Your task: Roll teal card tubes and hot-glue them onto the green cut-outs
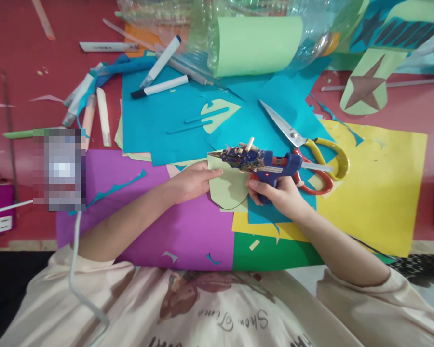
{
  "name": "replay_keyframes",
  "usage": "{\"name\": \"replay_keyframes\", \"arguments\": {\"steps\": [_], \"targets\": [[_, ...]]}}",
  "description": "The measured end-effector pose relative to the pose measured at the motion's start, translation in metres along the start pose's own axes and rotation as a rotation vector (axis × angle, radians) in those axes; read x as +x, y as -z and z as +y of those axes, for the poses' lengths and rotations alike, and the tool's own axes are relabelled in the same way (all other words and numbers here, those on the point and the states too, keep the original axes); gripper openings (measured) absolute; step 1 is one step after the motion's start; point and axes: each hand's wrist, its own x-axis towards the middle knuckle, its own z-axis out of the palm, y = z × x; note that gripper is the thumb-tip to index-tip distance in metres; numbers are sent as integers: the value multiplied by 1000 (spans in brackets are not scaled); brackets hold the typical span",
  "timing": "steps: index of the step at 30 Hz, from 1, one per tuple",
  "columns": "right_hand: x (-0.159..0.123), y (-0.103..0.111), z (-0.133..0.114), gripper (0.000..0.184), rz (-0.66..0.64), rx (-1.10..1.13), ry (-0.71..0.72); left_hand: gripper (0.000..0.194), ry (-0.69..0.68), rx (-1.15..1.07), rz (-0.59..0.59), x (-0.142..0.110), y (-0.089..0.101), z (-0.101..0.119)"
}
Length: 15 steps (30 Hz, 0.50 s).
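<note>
My right hand is closed round the grip of a blue hot glue gun, with its nozzle pointing left. The nozzle tip sits at the top edge of a pale green paper cut-out. My left hand pinches the left edge of that cut-out, thumb on top. Both hands hover over purple and blue paper sheets on a red table.
Scissors with yellow and red handles lie just behind the glue gun. White markers and glue sticks lie at the back left. Clear plastic bottles with rolled green paper stand behind. A yellow sheet lies right, a star cut-out at the back right.
</note>
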Motion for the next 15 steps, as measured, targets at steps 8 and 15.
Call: {"name": "replay_keyframes", "arguments": {"steps": [8,15], "targets": [[1,-1,-1,24,11,4,-2,21,7,3,5,0,1,0],[1,0,-1,24,12,-2,-2,22,20,13,-3,-1,1,0]]}}
